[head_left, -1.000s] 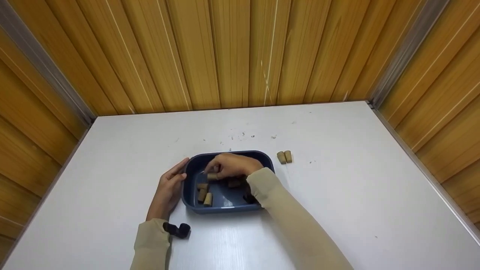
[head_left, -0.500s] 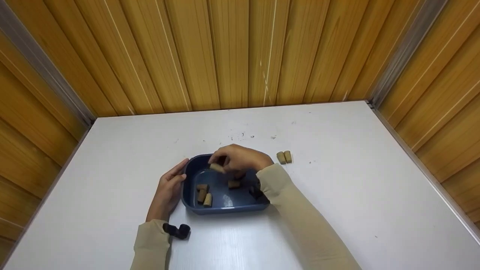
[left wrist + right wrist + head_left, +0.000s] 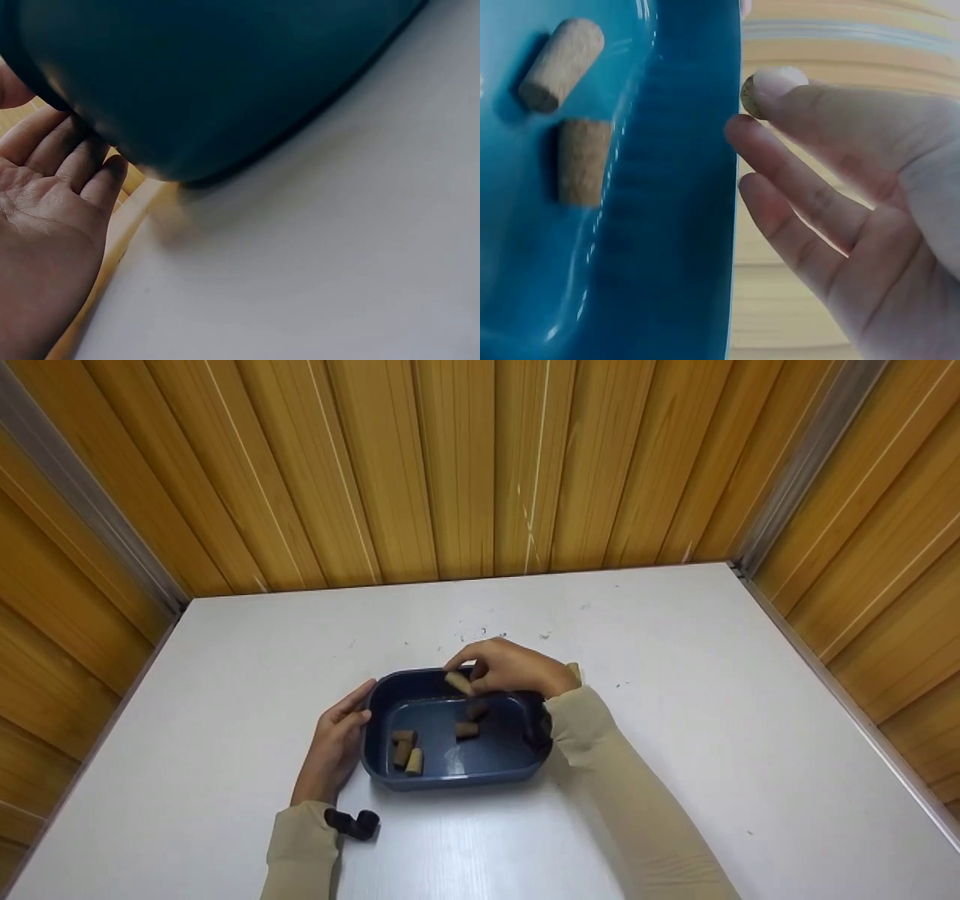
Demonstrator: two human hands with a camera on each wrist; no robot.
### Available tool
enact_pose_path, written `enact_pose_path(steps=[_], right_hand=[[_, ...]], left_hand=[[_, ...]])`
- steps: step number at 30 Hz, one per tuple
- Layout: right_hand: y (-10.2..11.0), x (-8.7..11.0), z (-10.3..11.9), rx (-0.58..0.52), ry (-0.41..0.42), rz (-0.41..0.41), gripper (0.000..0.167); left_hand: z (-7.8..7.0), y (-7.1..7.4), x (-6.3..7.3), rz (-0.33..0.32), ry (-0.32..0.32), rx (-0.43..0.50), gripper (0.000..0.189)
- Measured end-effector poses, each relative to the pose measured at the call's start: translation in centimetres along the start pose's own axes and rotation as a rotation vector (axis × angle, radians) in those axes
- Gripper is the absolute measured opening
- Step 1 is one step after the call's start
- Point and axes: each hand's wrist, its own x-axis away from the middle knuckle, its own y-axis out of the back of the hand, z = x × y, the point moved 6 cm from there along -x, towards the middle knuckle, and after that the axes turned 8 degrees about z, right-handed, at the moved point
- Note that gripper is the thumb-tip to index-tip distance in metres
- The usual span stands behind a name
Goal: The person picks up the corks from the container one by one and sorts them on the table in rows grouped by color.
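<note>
A dark blue tray [image 3: 457, 781] with rounded corners sits on the table. My right hand [image 3: 514, 666] is over its far rim and pinches a cork [image 3: 459, 683] between thumb and fingers; in the right wrist view only the end of that cork [image 3: 748, 97] shows past the thumb. My left hand [image 3: 341, 735] rests against the tray's left side, thumb at the rim and straight fingers [image 3: 67, 154] along the outer wall. Inside the tray, several corks lie: a cluster including a pale cork [image 3: 415, 762] at left, and a cork [image 3: 466, 730] plus a darker cork [image 3: 477, 710] near the middle.
Behind my right wrist, part of a cork [image 3: 574, 669] shows on the white table [image 3: 247, 697]. Dark crumbs [image 3: 484, 631] are scattered beyond the tray. Wood-patterned panels [image 3: 450, 472] enclose the table at the back and both sides.
My right hand has lifted the cork from inside the tray and carried it right and away, toward the far rim. It now covers most of the two corks on the table. My left hand stays put.
</note>
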Motion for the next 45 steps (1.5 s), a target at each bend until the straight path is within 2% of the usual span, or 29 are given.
enact_pose_path(steps=[12, 18, 23, 31, 39, 45], right_hand=[[1.8, 2.9, -2.2, -0.112, -0.027, -0.144, 0.043], [2.9, 4.5, -3.2, -0.046, 0.034, -0.26, 0.044], [3.5, 6.0, -4.8, -0.019, 0.038, -0.384, 0.045], [3.7, 8.5, -8.2, -0.042, -0.025, -0.555, 0.047], [3.1, 10.5, -11.0, -0.116, -0.109, -0.632, 0.048], [2.5, 11.4, -12.5, -0.12, -0.154, -0.659, 0.049]], left_hand=[[0.0, 0.3, 0.2, -0.006, -0.016, -0.022, 0.053], [0.1, 0.3, 0.2, -0.01, -0.012, -0.017, 0.054], [0.1, 0.1, 0.1, -0.005, -0.017, -0.02, 0.053], [0.1, 0.0, 0.0, 0.002, -0.026, -0.007, 0.053], [0.1, 0.0, 0.0, 0.015, -0.034, 0.01, 0.055], [0.1, 0.0, 0.0, 0.02, -0.034, -0.001, 0.054]])
